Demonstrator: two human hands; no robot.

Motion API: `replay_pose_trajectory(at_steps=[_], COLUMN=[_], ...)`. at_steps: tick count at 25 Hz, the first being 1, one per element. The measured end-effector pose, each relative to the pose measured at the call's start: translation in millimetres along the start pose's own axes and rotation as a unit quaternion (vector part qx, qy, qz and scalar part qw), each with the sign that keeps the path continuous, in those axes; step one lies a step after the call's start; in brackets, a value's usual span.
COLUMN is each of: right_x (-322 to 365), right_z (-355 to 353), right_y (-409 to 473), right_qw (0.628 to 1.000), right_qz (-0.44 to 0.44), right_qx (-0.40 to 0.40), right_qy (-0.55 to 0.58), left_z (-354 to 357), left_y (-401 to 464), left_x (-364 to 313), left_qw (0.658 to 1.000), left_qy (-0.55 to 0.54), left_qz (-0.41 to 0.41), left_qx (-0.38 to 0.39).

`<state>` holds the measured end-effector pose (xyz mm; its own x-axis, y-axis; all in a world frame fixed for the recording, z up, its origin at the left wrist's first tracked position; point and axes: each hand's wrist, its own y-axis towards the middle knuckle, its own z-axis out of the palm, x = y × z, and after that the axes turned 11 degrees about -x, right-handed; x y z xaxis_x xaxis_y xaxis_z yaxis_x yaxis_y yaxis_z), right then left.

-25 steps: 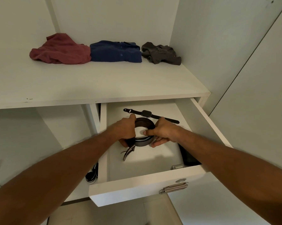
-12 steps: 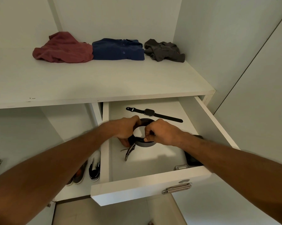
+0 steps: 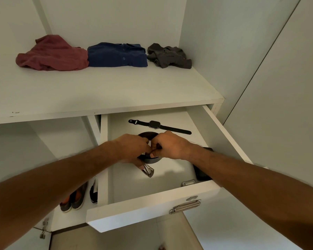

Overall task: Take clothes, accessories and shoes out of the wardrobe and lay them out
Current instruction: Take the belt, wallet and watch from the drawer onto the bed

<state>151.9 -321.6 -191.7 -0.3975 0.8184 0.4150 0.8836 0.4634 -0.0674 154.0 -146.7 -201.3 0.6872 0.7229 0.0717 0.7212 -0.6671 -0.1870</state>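
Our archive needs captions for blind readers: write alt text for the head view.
Both hands, left hand and right hand, grip a coiled belt in an open drawer, a watch behind it. Three folded shirts lie on the shelf above.

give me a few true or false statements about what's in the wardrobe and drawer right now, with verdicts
1. Both hands grip the coiled dark leather belt inside the open white drawer. True: the left hand and right hand both hold it.
2. The black-strapped smartwatch lies in front of the belt, nearer the drawer handle. False: it lies behind the belt, towards the back of the drawer.
3. Three garments lie on the white shelf. True: a crumpled maroon shirt, a folded navy buttoned shirt and a crumpled dark grey garment.
4. The navy shirt is on the far right. False: it lies in the middle.
5. Shoes stand in the compartment left of the drawer. True.
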Motion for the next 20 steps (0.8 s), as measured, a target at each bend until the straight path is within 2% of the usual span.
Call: replay_pose_trajectory(at_steps=[3, 5, 8, 10, 14, 20], right_x=[-17.5, -43.4, -80.5, -94.7, -104.8, -107.1], right_z=[-30.8, -56.7, -72.3, -65.0, -57.6, -57.6], right_y=[-3.2, -7.8, -24.4, -34.0, -36.5, -33.7], right_qw=[1.000, 0.997, 0.949, 0.925, 0.936, 0.943], right_qz=[0.003, 0.023, 0.094, 0.095, 0.078, 0.056], right_qx=[0.004, 0.023, 0.178, 0.239, 0.221, 0.219], right_qy=[0.027, -0.066, -0.242, -0.280, -0.260, -0.246], left_z=[4.7, 6.8, 8.8, 8.5, 10.2, 3.0], left_y=[-0.2, 1.1, 3.9, 5.7, 9.5, 4.9], left_x=[0.3, -1.3, -4.8, -4.6, -6.2, -7.8], left_qw=[1.000, 1.000, 0.999, 0.999, 0.998, 0.993], left_qy=[-0.014, -0.006, 0.005, 0.008, 0.034, 0.050], left_qz=[-0.007, -0.003, 0.007, 0.014, 0.029, 0.002], left_qx=[-0.005, -0.021, -0.035, -0.034, -0.038, -0.109])
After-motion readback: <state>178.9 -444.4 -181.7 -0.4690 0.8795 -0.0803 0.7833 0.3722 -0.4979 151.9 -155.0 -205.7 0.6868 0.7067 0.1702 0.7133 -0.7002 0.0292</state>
